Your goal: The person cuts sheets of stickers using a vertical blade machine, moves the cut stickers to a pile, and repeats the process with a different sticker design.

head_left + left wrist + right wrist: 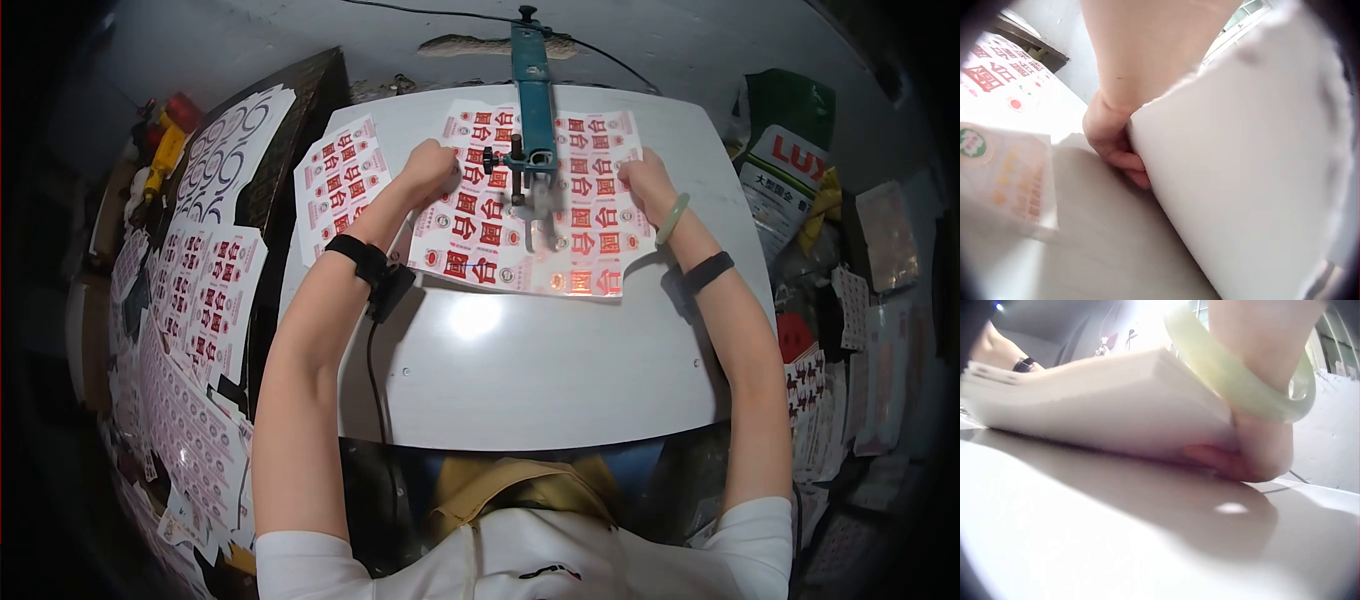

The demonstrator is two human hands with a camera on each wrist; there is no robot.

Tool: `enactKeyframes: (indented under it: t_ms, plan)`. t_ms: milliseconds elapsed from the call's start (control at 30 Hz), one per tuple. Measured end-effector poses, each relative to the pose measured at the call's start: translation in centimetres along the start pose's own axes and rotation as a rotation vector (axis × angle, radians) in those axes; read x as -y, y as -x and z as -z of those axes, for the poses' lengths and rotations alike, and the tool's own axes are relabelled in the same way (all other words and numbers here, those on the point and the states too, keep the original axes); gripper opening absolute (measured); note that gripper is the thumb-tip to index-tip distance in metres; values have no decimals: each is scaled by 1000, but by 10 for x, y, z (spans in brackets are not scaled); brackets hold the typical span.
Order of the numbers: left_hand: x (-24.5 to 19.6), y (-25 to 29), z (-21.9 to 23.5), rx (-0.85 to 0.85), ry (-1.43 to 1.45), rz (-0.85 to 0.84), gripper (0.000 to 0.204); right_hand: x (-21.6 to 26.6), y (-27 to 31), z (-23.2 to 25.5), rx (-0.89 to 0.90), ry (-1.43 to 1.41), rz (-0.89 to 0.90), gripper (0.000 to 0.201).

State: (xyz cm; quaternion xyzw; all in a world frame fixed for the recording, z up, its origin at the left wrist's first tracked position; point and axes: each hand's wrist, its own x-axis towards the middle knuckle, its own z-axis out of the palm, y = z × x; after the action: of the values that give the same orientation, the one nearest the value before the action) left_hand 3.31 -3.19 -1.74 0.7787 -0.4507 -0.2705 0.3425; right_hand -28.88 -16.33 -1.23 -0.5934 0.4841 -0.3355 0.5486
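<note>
Evidently, the left hand and right hand grip opposite edges of the printed sheets, fingers curled beneath; thumbs cannot be made out. The stack, over the white table, under the teal arm, should handle flexible, slick, easily creased; hold both sides. Red characters include 台, 國; the bag reads "LUX".

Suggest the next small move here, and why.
Probably lower the red-printed sheet stack flat onto the white table, keeping it under the green metal arm. The left hand and right hand grip opposite side edges, and the left wrist view shows its blank underside, so it seems partly raised.
</note>
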Motion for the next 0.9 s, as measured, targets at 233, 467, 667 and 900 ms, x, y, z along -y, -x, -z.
enactKeyframes:
  t_ms: [233, 467, 667, 900]
  plan:
    - [-1, -9, -1, 25, 32, 18, 29, -2, -8, 0, 5, -22, 46, 21]
    - [-17, -16, 6, 154, -321, -209, 29, 1, -7, -1, -37, -53, 66, 19]
    - [-22, -20, 4, 106, -370, -239, 29, -2, -18, 3, -21, -29, 16, 24]
    - [-5, -49, -2, 99, -821, -535, 21, -6, -21, 6, -48, -68, 52, 30]
